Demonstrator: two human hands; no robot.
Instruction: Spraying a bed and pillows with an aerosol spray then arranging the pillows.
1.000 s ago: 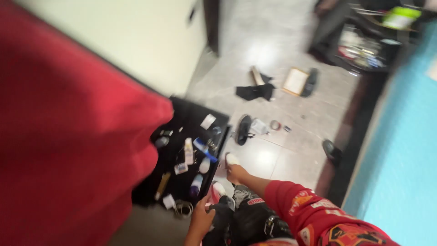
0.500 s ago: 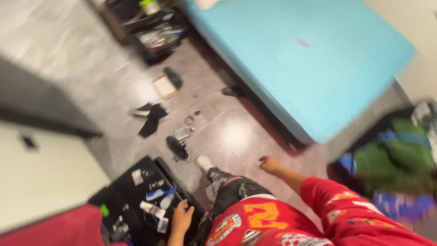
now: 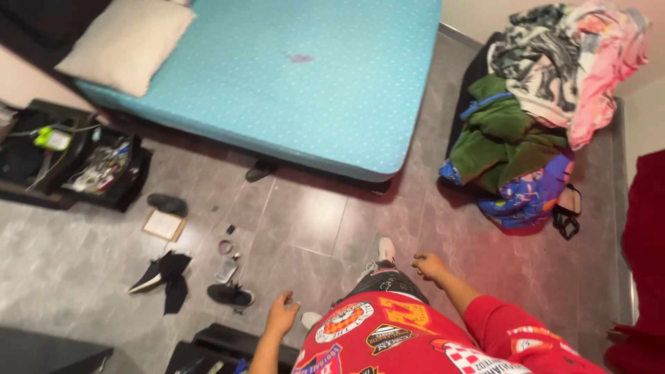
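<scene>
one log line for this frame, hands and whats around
left hand: open, empty | right hand: open, empty | nearby: black shoe, blue mattress, clothes pile

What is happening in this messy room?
A person in a red patched top stands on the grey tiled floor, looking down. Both hands are empty: the left hand hangs above a black tray, the right hand hangs loosely. Shoes lie scattered near a blue mattress and a clothes pile.

I see glossy grey stone-like tiles on the floor (image 3: 312, 228). Beside it, the mattress (image 3: 277, 76) wears matt turquoise dotted cloth; near its foot, the clothes heap (image 3: 533, 104) is soft, crumpled fabric.
</scene>
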